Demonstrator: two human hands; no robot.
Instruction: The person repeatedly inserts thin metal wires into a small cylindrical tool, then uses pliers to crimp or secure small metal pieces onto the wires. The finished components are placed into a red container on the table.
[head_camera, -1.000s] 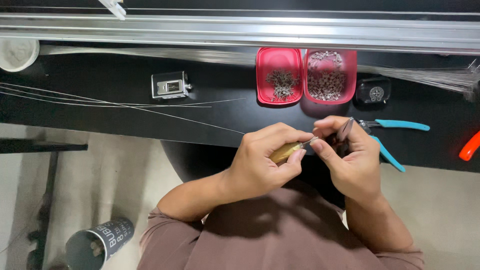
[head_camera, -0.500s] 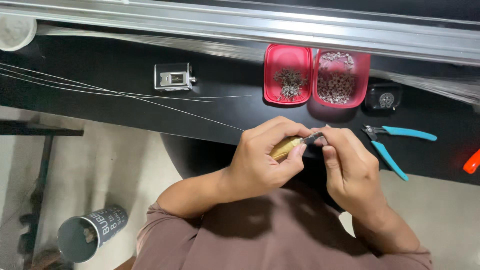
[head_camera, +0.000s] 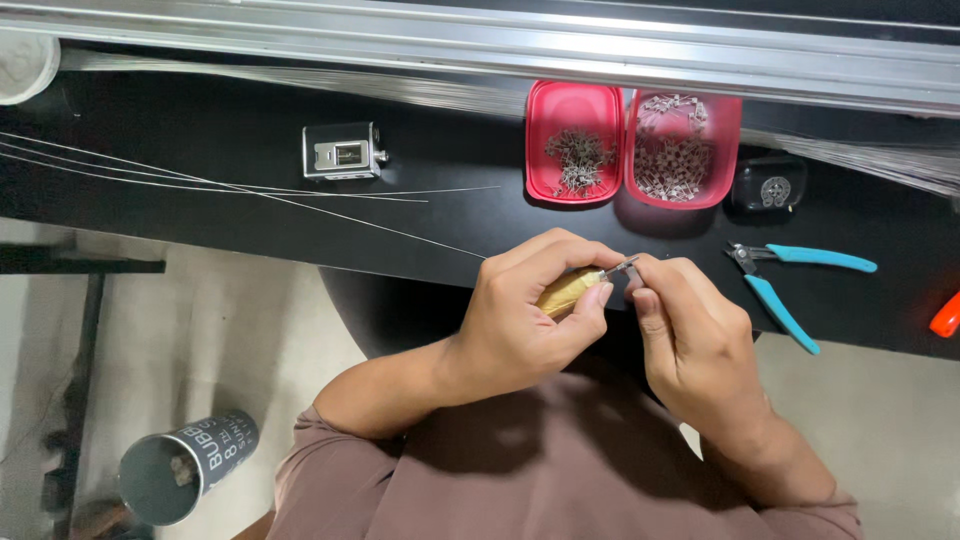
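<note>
Left hand (head_camera: 520, 320): still wrapped tight around the yellow tool (head_camera: 566, 291)
Right hand (head_camera: 690, 335): fingers now pinch the tool's metal tip (head_camera: 620, 268), left of the blue cutters (head_camera: 790, 290), nearer than before

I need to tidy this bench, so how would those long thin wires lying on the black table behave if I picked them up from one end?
The thin wires would probably sag and whip about, being very long and slender. They look light, so they would likely slide easily on the smooth black table. They may snag or kink, as several cross one another.
</note>
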